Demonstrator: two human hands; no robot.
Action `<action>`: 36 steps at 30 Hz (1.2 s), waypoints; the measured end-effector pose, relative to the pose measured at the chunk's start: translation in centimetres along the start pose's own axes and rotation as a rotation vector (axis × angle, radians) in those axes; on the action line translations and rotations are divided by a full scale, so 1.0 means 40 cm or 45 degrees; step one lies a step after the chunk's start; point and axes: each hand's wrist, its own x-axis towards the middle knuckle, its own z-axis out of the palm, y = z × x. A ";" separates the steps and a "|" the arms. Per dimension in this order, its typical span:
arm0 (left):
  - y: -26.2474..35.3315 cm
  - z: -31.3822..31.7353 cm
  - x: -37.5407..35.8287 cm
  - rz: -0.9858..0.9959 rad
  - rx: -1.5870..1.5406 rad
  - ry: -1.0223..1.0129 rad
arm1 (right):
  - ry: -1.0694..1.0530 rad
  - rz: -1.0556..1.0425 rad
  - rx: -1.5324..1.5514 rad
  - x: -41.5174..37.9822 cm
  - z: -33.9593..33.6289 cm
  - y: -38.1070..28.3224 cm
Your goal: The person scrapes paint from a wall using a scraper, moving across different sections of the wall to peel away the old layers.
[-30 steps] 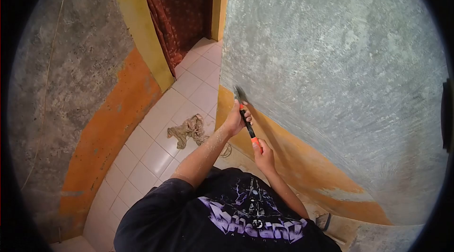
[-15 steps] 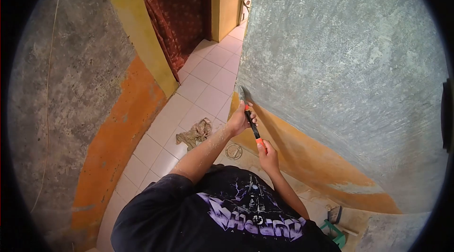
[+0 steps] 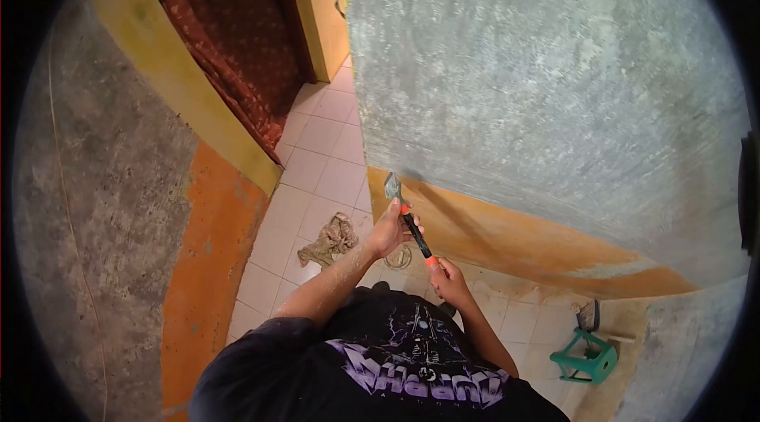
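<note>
A scraper (image 3: pixel 417 235) with a metal head and a black-and-orange handle slants up in front of the wall. My left hand (image 3: pixel 386 232) is closed around the upper handle, its thumb lying along the neck just below the metal head. Lower down, my right hand (image 3: pixel 450 281) grips the orange end of the handle. The scraper's head overlaps the orange lower band (image 3: pixel 507 240) of the wall in this view, just below the rough grey surface (image 3: pixel 522 74). Pale dust specks cover my left forearm.
A crumpled cloth (image 3: pixel 331 240) lies on the tiled floor (image 3: pixel 273 244), with a round drain cover (image 3: pixel 398 257) near it. At the lower right is a green stool (image 3: pixel 586 357). A red curtain (image 3: pixel 229 26) hangs in the doorway; an orange-and-grey wall (image 3: pixel 210 264) stands at left.
The scraper's head has come down from the grey surface's lower corner to in front of the orange band. My view has shifted right, showing more of the green stool. Both hands keep their grip.
</note>
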 end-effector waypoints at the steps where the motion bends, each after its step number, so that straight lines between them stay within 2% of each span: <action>1: -0.018 0.008 -0.009 -0.032 0.020 -0.020 | 0.003 0.029 0.027 -0.024 -0.014 0.004; 6: -0.080 0.075 -0.024 -0.131 0.096 -0.112 | -0.003 0.073 0.115 -0.106 -0.091 0.040; 10: -0.151 0.159 -0.036 -0.082 0.105 -0.145 | 0.018 0.084 0.138 -0.185 -0.156 0.057; 15: -0.295 0.319 -0.056 -0.076 0.011 -0.163 | 0.033 0.073 0.141 -0.339 -0.307 0.091; 18: -0.388 0.453 -0.058 -0.156 -0.192 -0.073 | 0.051 0.061 0.117 -0.454 -0.412 0.094; 21: -0.494 0.565 -0.041 -0.131 -0.334 -0.160 | 0.079 0.100 0.181 -0.558 -0.516 0.101; 26: -0.629 0.735 -0.015 -0.128 -0.338 -0.167 | 0.088 0.128 0.238 -0.670 -0.678 0.135; 36: -0.720 0.885 0.127 -0.138 -0.322 -0.164 | 0.062 0.053 0.261 -0.658 -0.854 0.179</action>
